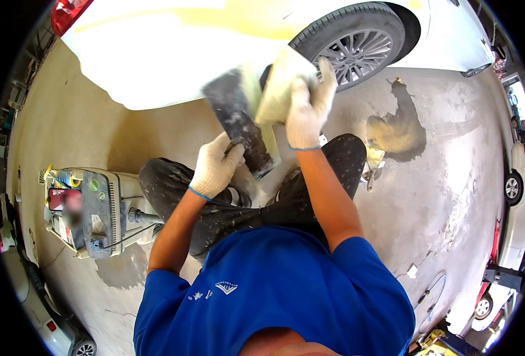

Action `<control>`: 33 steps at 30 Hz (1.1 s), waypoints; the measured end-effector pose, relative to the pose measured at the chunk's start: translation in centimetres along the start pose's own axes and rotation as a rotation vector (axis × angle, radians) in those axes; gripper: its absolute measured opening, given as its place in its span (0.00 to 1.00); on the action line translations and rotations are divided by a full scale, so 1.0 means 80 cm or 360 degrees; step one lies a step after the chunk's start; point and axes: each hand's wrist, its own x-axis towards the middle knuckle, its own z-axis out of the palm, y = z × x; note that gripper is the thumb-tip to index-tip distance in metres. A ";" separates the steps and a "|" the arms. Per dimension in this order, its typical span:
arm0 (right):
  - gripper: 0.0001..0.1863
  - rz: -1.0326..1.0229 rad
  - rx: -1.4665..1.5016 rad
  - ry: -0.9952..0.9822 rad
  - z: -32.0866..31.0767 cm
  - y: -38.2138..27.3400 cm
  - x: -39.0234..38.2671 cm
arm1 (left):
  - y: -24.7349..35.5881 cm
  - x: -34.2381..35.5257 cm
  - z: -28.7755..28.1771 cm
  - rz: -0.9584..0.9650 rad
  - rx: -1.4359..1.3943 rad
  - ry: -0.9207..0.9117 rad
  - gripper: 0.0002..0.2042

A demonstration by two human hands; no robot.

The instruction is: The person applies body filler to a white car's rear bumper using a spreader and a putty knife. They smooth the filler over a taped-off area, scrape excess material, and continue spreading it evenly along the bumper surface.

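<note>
Near centre, the left hand (216,166) is gripping a dark plate (236,117); at upper centre, the right hand (310,110) is touching a pale block (279,83), grip unclear. Weak holding could be letting either slip.

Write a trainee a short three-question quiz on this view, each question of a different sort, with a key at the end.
1. Open question: What does the gloved left hand hold?
2. True or false: The right hand is bare.
3. Fill in the blank: The grey-topped machine on the floor stands to the ____ of the black trousers.

Key:
1. A dark, flat, roughly rectangular board, gripped near its lower end.
2. False; it wears a pale knitted glove with a blue edge at the wrist.
3. left
</note>
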 end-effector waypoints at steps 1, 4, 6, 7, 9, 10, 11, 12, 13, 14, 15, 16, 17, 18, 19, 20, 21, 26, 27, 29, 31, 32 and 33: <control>0.31 0.0140 -0.0213 0.0079 -0.022 0.017 -0.012 | 0.006 0.000 -0.001 0.0008 -0.0246 0.0117 0.11; 0.31 0.0679 -0.0279 0.0130 -0.069 0.088 -0.061 | 0.013 0.015 -0.006 0.0077 -0.0208 0.0086 0.14; 0.31 0.0445 -0.0316 0.0076 -0.040 0.069 -0.052 | 0.006 0.020 0.005 0.0112 0.0010 0.0041 0.12; 0.31 0.0480 -0.0119 0.0034 -0.021 0.047 -0.034 | -0.005 0.023 0.011 0.0154 0.0204 -0.0039 0.11; 0.32 0.0167 -0.0060 -0.0076 -0.002 0.020 0.008 | -0.027 0.033 0.027 0.0230 0.0348 -0.0161 0.09; 0.33 0.0243 0.0202 -0.0067 0.001 -0.008 0.033 | -0.033 0.038 0.033 0.0140 0.0365 -0.0198 0.08; 0.32 -0.0041 0.0054 -0.0029 -0.024 -0.014 0.059 | -0.034 0.046 0.037 0.0064 0.0386 -0.0237 0.08; 0.30 -0.0317 -0.0103 0.0037 -0.050 -0.020 0.085 | -0.041 0.058 0.042 -0.0013 0.0406 -0.0281 0.08; 0.28 -0.0089 -0.0249 0.0126 -0.085 -0.039 0.101 | -0.079 0.071 0.044 0.0222 0.0497 -0.0163 0.07; 0.26 0.0028 -0.0205 0.0216 -0.125 -0.048 0.119 | -0.100 0.085 0.050 0.0151 0.0345 -0.0150 0.07; 0.22 0.0264 0.0008 0.0423 -0.177 -0.036 0.131 | -0.116 0.100 0.059 0.0075 0.0192 -0.0136 0.07; 0.14 0.0369 0.0135 0.0515 -0.239 -0.022 0.141 | -0.129 0.117 0.071 -0.0009 0.0028 -0.0127 0.07; 0.11 0.0416 -0.0126 0.0343 -0.318 -0.006 0.130 | -0.142 0.140 0.083 0.0004 0.0032 -0.0190 0.08; 0.09 0.0433 -0.0391 0.0159 -0.395 0.008 0.119 | -0.149 0.163 0.101 0.0032 0.0067 -0.0206 0.07; 0.10 0.0522 -0.0635 0.0103 -0.440 0.015 0.094 | -0.160 0.183 0.117 -0.0009 0.0138 -0.0222 0.07; 0.13 0.0960 0.0091 0.0572 -0.471 0.018 0.064 | -0.175 0.205 0.137 -0.0044 0.0198 -0.0238 0.08; 0.15 0.1096 -0.0104 0.0514 -0.557 0.040 0.016 | -0.202 0.233 0.159 -0.0056 0.0112 -0.0307 0.07; 0.21 0.1762 -0.0517 0.0894 -0.639 0.086 -0.125 | -0.317 0.339 0.252 -0.0326 -0.0449 -0.0164 0.08; 0.21 0.1816 -0.0574 0.0925 -0.639 0.094 -0.139 | -0.330 0.357 0.271 -0.0398 -0.0493 -0.0132 0.07; 0.21 0.1933 -0.0637 0.0921 -0.642 0.115 -0.152 | -0.374 0.392 0.297 -0.0472 -0.0409 -0.0161 0.08; 0.22 0.2064 -0.0684 0.0887 -0.653 0.129 -0.160 | -0.407 0.416 0.321 -0.0528 -0.0402 -0.0124 0.09; 0.21 0.2093 -0.0667 0.0871 -0.658 0.135 -0.162 | -0.420 0.427 0.328 -0.0473 -0.0305 -0.0117 0.09; 0.20 0.2123 -0.0651 0.0852 -0.663 0.141 -0.164 | -0.434 0.436 0.334 -0.0420 -0.0208 -0.0108 0.10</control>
